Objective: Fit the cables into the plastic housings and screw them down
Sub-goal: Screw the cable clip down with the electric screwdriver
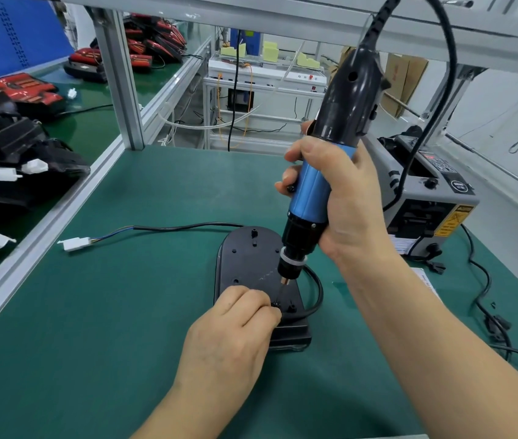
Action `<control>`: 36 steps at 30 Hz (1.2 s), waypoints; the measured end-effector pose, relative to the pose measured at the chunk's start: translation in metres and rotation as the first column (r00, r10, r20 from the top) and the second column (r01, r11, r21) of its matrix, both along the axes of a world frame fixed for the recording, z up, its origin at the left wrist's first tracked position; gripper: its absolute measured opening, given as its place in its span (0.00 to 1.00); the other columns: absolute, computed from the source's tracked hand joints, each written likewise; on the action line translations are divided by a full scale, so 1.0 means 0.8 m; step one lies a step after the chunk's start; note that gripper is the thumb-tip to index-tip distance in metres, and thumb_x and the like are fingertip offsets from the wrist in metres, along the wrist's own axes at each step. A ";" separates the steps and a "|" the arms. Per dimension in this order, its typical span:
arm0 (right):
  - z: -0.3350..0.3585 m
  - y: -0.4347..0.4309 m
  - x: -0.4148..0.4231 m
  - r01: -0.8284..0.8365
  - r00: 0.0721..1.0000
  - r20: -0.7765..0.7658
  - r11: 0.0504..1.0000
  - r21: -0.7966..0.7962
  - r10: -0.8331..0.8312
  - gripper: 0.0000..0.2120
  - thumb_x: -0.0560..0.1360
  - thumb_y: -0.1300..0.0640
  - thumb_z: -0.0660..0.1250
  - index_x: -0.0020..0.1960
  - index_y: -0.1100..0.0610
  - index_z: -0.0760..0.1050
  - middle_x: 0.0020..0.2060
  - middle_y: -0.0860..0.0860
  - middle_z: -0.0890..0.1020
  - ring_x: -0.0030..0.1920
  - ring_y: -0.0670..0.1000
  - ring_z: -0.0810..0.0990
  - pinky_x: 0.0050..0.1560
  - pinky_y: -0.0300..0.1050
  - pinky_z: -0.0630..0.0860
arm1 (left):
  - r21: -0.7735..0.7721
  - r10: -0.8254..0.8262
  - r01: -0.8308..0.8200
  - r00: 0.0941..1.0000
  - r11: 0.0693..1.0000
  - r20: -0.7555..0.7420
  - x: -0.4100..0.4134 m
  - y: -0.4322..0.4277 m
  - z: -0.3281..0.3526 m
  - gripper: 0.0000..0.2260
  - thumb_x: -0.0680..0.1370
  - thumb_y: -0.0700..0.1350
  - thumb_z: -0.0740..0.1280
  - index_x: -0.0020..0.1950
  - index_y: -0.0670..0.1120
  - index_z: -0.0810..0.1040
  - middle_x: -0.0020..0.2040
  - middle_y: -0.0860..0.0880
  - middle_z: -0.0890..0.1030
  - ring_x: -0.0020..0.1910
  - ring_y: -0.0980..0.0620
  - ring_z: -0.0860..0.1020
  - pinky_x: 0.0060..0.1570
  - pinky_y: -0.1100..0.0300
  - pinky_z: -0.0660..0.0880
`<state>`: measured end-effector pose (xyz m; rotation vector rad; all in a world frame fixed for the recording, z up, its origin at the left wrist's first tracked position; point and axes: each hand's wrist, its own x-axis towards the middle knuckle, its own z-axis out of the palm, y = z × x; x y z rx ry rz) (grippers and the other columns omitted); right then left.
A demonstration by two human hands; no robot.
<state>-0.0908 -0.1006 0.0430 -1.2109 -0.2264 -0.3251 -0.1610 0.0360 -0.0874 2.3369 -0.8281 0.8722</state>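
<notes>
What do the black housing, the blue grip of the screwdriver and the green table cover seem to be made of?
The housing looks like moulded black plastic, matt, with raised pegs and holes. The screwdriver grip seems blue anodised metal or glossy plastic: it shows a smooth sheen. The table cover looks like matt green rubber, without weave.

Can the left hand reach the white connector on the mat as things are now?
Probably yes. The white connector lies in the open on the green mat, left of the black housing, with nothing between it and the left hand. That hand is busy by the screwdriver, though.
</notes>
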 end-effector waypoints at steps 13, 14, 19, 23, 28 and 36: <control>-0.004 0.008 0.001 -0.050 0.998 0.022 0.995 -0.082 0.052 0.09 0.69 0.62 0.67 0.49 0.59 0.72 0.32 0.51 0.76 0.29 0.51 0.77 0.49 0.60 0.80 | -0.002 0.008 -0.008 1.000 1.000 -0.004 0.002 0.000 0.001 0.07 0.69 0.36 0.76 0.42 0.46 0.82 0.43 0.53 0.79 0.44 0.52 0.73 0.41 0.65 0.70; -0.005 0.009 0.001 -0.050 0.998 0.024 0.994 -0.093 0.053 0.09 0.69 0.61 0.67 0.49 0.59 0.73 0.32 0.51 0.77 0.30 0.51 0.78 0.49 0.61 0.80 | -0.001 0.007 -0.007 1.000 1.000 -0.005 0.002 0.001 0.001 0.07 0.69 0.37 0.76 0.42 0.46 0.82 0.43 0.53 0.79 0.43 0.52 0.74 0.41 0.65 0.71; -0.003 0.005 0.001 -0.075 0.997 0.030 0.994 -0.076 0.078 0.09 0.70 0.61 0.68 0.49 0.59 0.73 0.37 0.52 0.82 0.39 0.57 0.84 0.47 0.50 0.81 | 0.006 0.001 -0.001 1.000 1.000 -0.006 0.002 0.003 0.001 0.03 0.71 0.41 0.72 0.42 0.48 0.82 0.44 0.55 0.79 0.44 0.53 0.74 0.38 0.64 0.74; -0.005 -0.002 0.000 -0.085 0.996 0.034 0.996 -0.029 0.086 0.13 0.69 0.60 0.67 0.52 0.61 0.72 0.37 0.52 0.82 0.40 0.59 0.84 0.50 0.53 0.81 | 0.006 0.000 0.000 1.000 1.000 -0.006 0.003 0.003 0.002 0.02 0.72 0.42 0.69 0.42 0.48 0.82 0.44 0.56 0.80 0.45 0.54 0.73 0.39 0.66 0.72; -0.006 -0.002 -0.002 -0.050 0.998 0.045 0.996 -0.076 0.054 0.08 0.69 0.61 0.67 0.48 0.58 0.73 0.33 0.50 0.80 0.35 0.57 0.83 0.47 0.53 0.81 | 0.003 0.006 -0.006 1.000 1.000 -0.007 0.002 0.002 0.003 0.04 0.73 0.43 0.67 0.41 0.48 0.82 0.44 0.56 0.80 0.45 0.53 0.73 0.40 0.66 0.70; -0.006 0.004 0.001 -0.076 0.995 0.053 0.994 -0.078 0.080 0.11 0.69 0.61 0.68 0.50 0.59 0.72 0.33 0.51 0.81 0.37 0.57 0.84 0.51 0.54 0.81 | 0.012 0.001 -0.001 1.000 1.000 -0.011 0.003 0.002 0.006 0.04 0.70 0.40 0.73 0.40 0.48 0.82 0.43 0.57 0.81 0.45 0.54 0.73 0.33 0.68 0.71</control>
